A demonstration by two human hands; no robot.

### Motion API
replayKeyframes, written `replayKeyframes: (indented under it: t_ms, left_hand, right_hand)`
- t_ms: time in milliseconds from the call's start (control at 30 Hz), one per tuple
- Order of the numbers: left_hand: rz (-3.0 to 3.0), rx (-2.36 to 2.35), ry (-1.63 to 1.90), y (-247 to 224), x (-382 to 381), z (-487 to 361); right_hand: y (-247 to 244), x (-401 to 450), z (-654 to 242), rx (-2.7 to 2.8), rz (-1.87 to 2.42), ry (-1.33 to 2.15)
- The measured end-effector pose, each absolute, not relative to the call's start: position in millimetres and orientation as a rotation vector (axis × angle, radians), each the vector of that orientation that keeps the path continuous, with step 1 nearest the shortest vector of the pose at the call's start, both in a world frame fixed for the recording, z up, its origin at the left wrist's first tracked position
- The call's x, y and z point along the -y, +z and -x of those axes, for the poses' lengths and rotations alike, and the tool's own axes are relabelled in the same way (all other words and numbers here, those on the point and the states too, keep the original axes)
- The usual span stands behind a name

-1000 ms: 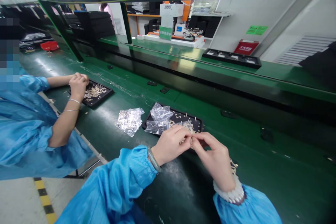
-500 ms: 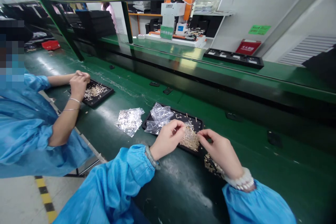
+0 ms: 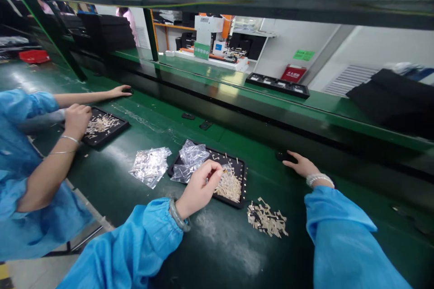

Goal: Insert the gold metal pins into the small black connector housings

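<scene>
Here, at far L, a red plastic container (image 3: 34, 57) sits on the glossy green work surface (image 3: 111, 176) we share w/ a co-worker in a blue smock (image 3: 20, 144). The co-worker's nearer hand (image 3: 77, 121), fingers bunched, is at the L edge of a black tray of pale scraps (image 3: 113, 134); the farther hand (image 3: 118, 92) is stretched out to a small black pc (image 3: 128, 90). Next comes a flat clear plastic bag (image 3: 151, 166) of small pcs, lying apart.

At ctr, our rectangular black tray (image 3: 241, 198) bears crumpled clear plastic bags (image 3: 193, 153) at its L end and a heap of thin pale strips (image 3: 230, 187) at its R. Our bare L hand (image 3: 193, 192), grey-green bangle at the wrist, hovers over the tray's near edge, thumb and forefinger tips pressed together; whether they pinch a strip, we can't tell. In the bkgd stands a white-and-orange bench machine (image 3: 205, 31) w/ green sign.

Farther R, a loose pile of pale and dark scraps (image 3: 267, 218) lies on the surface, just beside our tray. At R, our bare R hand (image 3: 301, 166), white beads at the wrist, reaches to a flat black plate (image 3: 280, 156), thumb and forefinger apart at its near end; contact, we can't tell.
</scene>
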State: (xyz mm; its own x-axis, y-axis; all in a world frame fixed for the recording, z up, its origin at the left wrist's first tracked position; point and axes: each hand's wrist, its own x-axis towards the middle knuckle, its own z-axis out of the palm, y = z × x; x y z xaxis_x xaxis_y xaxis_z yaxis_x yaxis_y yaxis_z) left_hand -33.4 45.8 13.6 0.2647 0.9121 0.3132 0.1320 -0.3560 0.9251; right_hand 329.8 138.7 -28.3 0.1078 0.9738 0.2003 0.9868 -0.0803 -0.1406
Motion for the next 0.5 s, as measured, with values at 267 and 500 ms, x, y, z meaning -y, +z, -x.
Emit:
replayKeyframes:
  t_ms: [267, 500]
  left_hand:
    - [-1.796, -0.93, 1.175, 13.2, -44.0, 33.1]
    - [-1.776, -0.783, 1.057, 8.6, -27.2, 23.5]
  right_hand:
    - [-13.5, -112.5, -290.2, 2.005, 2.037, -0.256]
    - [21.1, -14.6, -160.2, 1.948, 1.259, 0.148]
